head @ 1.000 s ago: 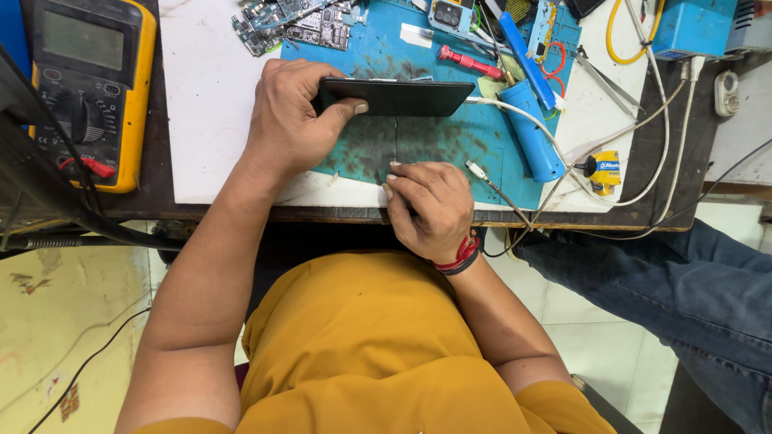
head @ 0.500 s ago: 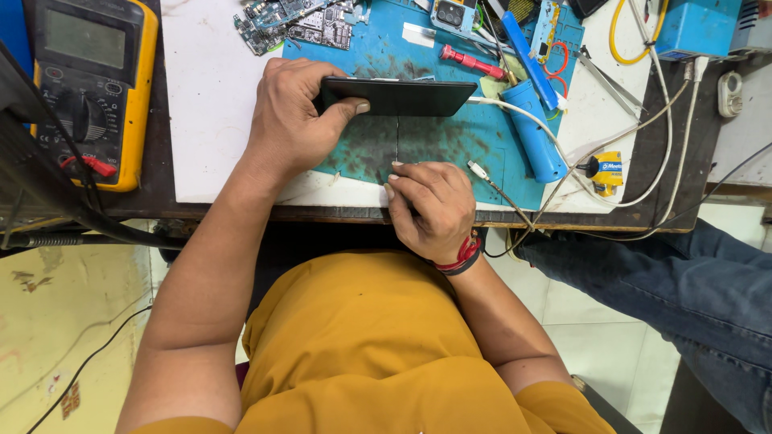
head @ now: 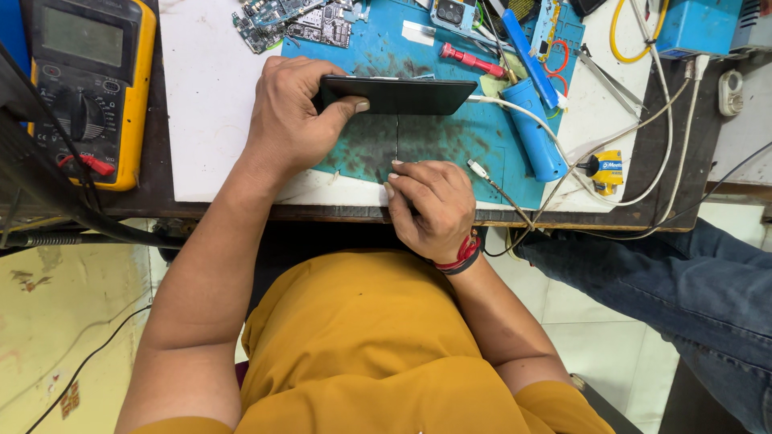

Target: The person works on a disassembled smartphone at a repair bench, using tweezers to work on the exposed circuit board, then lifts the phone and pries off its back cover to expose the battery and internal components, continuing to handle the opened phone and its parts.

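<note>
Almost nothing has shifted since the earlier frames: both hands stay where they were, and the dark phone (head: 398,95) still stands on its long edge near the middle of the blue work mat (head: 450,141). The left hand (head: 293,120) holds the phone, fingers wrapped over its far side and the thumb pressed flat along the near face. The right hand (head: 430,205) rests at the front edge of the workbench (head: 209,104), fingers curled tight with the fingertips bunched together; whether they pinch some small part or tool I cannot tell. Just right of it a thin probe on a cable (head: 482,171) lies on the mat. Beyond the phone lie a red screwdriver (head: 470,60), a blue cylinder tool (head: 535,128) and loose circuit boards (head: 293,20) toward the back edge. A yellow multimeter (head: 84,84) sits at the bench's left end, and a small yellow clip device (head: 607,165) toward the right. Another person's leg in jeans (head: 667,281) shows off the right corner. To handle the phone well, I judge the left grip should remain firm and low on the edge, keeping it from tipping.
</note>
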